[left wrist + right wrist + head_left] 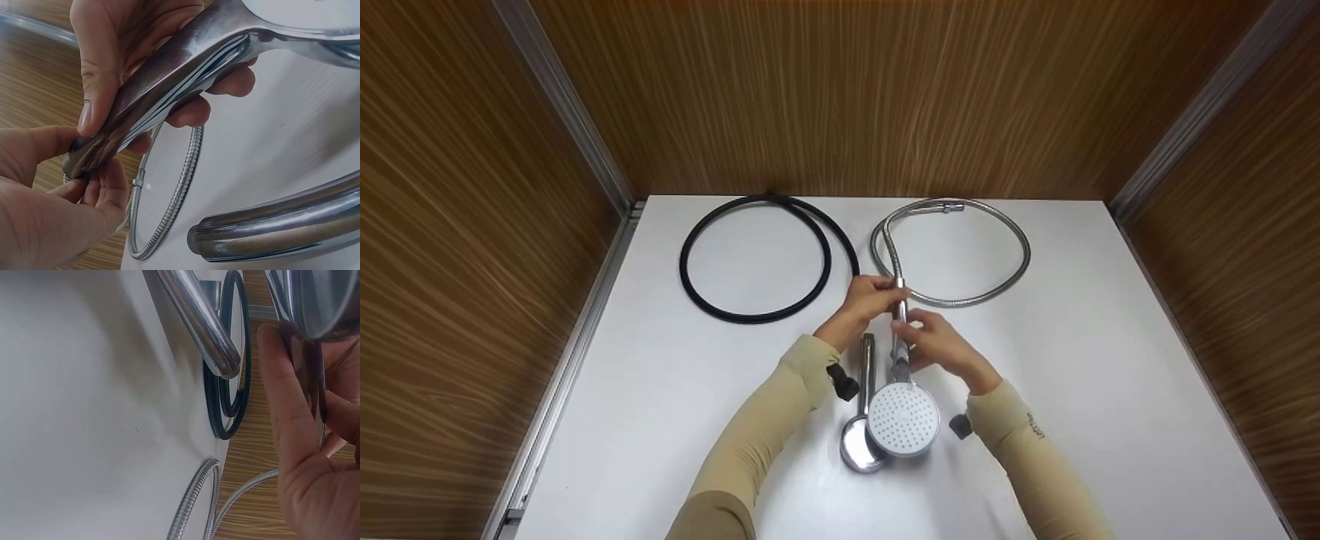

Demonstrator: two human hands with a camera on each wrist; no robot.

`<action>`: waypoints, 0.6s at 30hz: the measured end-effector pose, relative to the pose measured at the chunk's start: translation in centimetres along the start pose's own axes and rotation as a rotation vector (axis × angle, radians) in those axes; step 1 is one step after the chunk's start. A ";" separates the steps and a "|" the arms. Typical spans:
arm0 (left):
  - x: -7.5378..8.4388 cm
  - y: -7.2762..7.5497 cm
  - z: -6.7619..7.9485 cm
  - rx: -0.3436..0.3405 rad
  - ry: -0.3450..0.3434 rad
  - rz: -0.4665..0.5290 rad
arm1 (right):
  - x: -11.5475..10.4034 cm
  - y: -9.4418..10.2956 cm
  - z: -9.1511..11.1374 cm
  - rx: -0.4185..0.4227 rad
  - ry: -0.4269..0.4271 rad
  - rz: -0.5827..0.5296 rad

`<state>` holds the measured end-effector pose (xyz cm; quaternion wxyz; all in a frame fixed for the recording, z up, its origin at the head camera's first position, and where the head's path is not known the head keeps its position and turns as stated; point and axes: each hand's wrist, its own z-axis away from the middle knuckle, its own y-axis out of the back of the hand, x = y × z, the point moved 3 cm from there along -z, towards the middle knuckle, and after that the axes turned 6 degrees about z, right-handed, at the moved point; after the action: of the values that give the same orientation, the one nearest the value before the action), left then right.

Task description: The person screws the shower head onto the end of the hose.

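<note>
The shower head (pixel 904 420) is held over the table (pixel 1072 337), its disc on the wearer's side of both hands, its handle running away through the grip. Its face is round and white, dotted with nozzles; the handle is glossy chrome with mirror-like streaks. In the head view the disc overlaps a spare head (pixel 862 446), chrome, lying beside it. The right hand (pixel 941 345) grips the handle along its length, thumb on one side, fingers on the other. Farther on, the left hand (pixel 874 298) pinches the handle's far end, where the metal hose (pixel 960 303) meets it. Beyond lie that hose's loop and, leftward, a coiled black hose (pixel 750 319).
</note>
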<state>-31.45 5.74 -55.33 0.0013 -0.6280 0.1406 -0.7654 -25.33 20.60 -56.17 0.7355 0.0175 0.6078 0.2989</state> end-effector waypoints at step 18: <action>0.3 0.1 0.1 0.008 0.028 -0.013 | -0.2 0.1 0.0 -0.016 0.018 0.005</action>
<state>-31.45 5.62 -55.06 -0.0031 -0.6180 0.1332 -0.7748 -25.38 20.57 -55.96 0.7294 0.0106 0.6119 0.3055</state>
